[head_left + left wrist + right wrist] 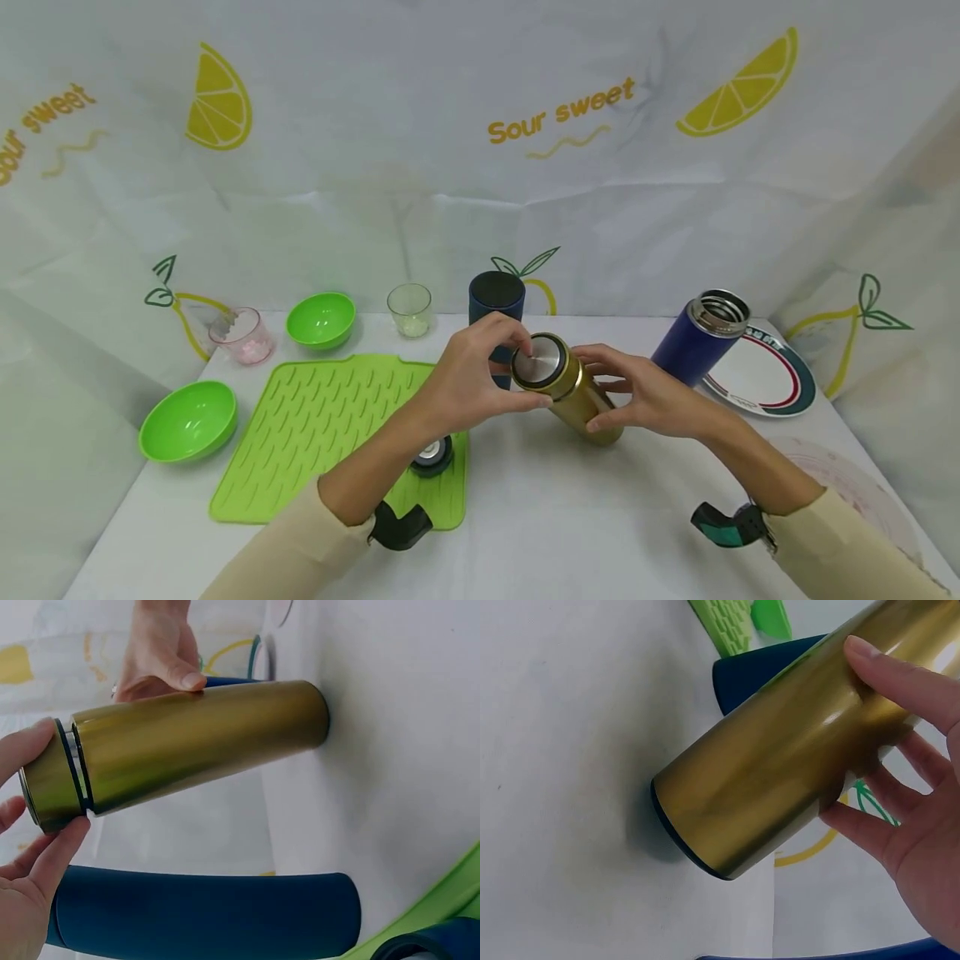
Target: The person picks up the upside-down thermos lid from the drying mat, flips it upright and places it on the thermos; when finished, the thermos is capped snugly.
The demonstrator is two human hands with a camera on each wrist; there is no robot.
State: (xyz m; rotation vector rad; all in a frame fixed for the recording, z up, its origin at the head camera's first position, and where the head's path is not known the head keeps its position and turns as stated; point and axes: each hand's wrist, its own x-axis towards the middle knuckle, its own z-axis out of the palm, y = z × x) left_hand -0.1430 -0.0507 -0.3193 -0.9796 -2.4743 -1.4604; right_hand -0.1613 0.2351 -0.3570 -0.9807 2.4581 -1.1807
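Observation:
My left hand holds the lid of a gold thermos bottle, thumb and fingers on opposite sides. My right hand grips the bottle's body, thumb on the near side and fingers on the far side. The bottle tilts, its lid end toward the left hand. In the left wrist view, a narrow silver and black band shows between lid and body. Just behind the left hand stands a dark blue thermos bottle with a dark top. Right of my right hand, a blue thermos bottle stands with its steel mouth uncovered.
On the left lies a green mat with a dark round lid on it. Two green bowls, a pink glass and a clear glass stand around it. A rimmed plate is at right; a pale round item lies nearer.

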